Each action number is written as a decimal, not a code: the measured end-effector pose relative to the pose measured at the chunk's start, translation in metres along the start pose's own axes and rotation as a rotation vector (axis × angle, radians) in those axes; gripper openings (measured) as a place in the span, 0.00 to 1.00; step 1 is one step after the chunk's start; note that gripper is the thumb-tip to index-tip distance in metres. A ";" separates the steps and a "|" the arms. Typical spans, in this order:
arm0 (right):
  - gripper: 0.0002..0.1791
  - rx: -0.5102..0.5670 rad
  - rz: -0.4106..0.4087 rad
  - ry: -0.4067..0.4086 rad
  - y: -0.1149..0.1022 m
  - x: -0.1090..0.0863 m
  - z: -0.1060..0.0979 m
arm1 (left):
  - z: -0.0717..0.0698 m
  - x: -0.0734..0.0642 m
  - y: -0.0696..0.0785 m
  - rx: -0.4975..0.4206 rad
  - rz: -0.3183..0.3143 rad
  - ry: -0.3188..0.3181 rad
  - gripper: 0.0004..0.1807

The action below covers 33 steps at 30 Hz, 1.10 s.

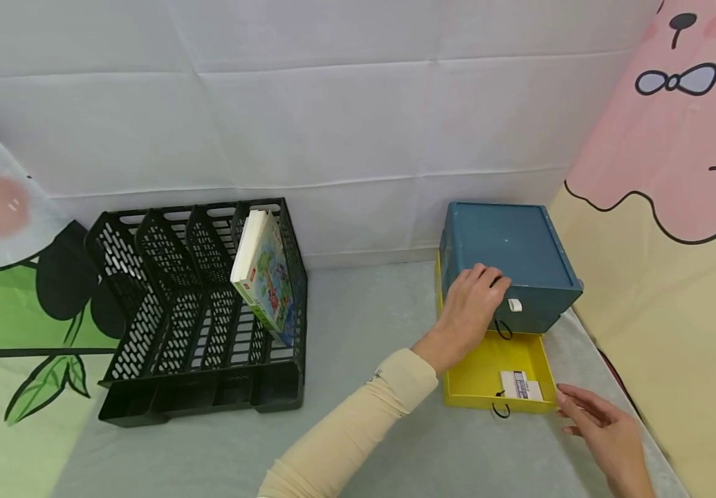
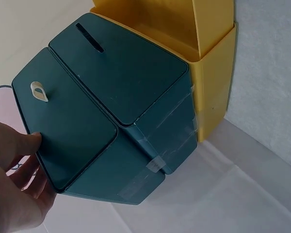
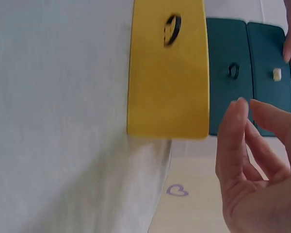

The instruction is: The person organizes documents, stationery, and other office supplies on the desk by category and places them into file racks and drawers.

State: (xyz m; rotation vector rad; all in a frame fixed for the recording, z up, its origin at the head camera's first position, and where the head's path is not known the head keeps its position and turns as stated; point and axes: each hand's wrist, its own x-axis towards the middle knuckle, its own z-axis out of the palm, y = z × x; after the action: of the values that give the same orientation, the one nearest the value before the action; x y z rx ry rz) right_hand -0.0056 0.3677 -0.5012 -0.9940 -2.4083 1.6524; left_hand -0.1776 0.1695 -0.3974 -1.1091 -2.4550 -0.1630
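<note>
A stacked drawer cabinet (image 1: 507,242) stands at the right, two dark teal drawers above a yellow one. My left hand (image 1: 472,308) holds its top front edge, with the thumb on the top drawer's front (image 2: 72,126) and the fingers over the edge. The yellow drawer (image 1: 472,377) is pulled out. Inside lies a small white box with dark print (image 1: 515,384), beside another small white piece (image 1: 535,391). My right hand (image 1: 603,432) is by the drawer's right front corner, its fingers loosely bent with nothing between them. A black loop handle (image 3: 172,30) is on the yellow front.
A black slotted desk rack (image 1: 202,311) stands at the left, with books (image 1: 267,277) leaning in its right compartment. White cloth (image 1: 358,124) hangs behind. A grey cloth (image 1: 370,325) covers the table. Printed cloth (image 1: 675,290) hangs close on the right.
</note>
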 end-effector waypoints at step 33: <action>0.25 0.082 0.165 -0.243 0.019 -0.011 0.068 | 0.002 -0.001 -0.001 -0.045 -0.017 0.003 0.19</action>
State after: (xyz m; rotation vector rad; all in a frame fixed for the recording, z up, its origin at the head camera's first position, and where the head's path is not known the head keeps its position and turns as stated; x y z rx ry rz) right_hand -0.0146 0.3102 -0.5431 -1.0607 -2.4346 2.0192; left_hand -0.1786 0.1686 -0.3992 -1.1064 -2.4698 -0.2257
